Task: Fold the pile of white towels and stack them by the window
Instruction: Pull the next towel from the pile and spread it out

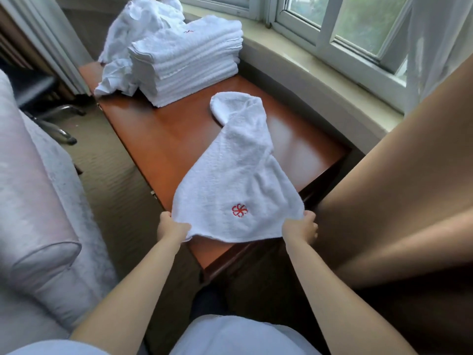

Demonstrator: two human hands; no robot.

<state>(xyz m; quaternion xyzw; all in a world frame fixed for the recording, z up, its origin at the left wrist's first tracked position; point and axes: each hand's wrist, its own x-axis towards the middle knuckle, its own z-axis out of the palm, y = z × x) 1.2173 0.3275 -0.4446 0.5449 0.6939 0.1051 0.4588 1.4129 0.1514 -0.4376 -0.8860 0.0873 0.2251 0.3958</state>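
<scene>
1. A white terry towel with a red embroidered pinwheel emblem point(238, 180) is stretched from the near edge of the glossy reddish-brown wooden bench point(158, 139) toward its middle, with its far end bunched and curled over on the bench top.
2. The left hand point(171, 226) grips the towel's near left corner, fingers curled round the cloth, just off the bench's near left edge.
3. The right hand point(302, 230) grips the near right corner in the same way, fingers closed on the fabric, beside the bench's near right corner.
4. The towel's near hem hangs between the two hands, sagging slightly, and the red emblem point(239, 210) sits between them, a little nearer the right hand.
5. From the hands the towel narrows as it runs away across the bench, twisting toward the window side.
6. A neat stack of folded white towels point(188, 60) stands at the far end of the bench, right beside the pale window sill point(294, 47), well apart from both hands.
7. A crumpled heap of unfolded white towels point(133, 32) lies touching the stack's left side, spilling over the bench's far left edge.
8. A pale upholstered armchair point(33, 201) stands to the left, and a tan curtain point(409, 188) hangs at the right, close to the right hand.
</scene>
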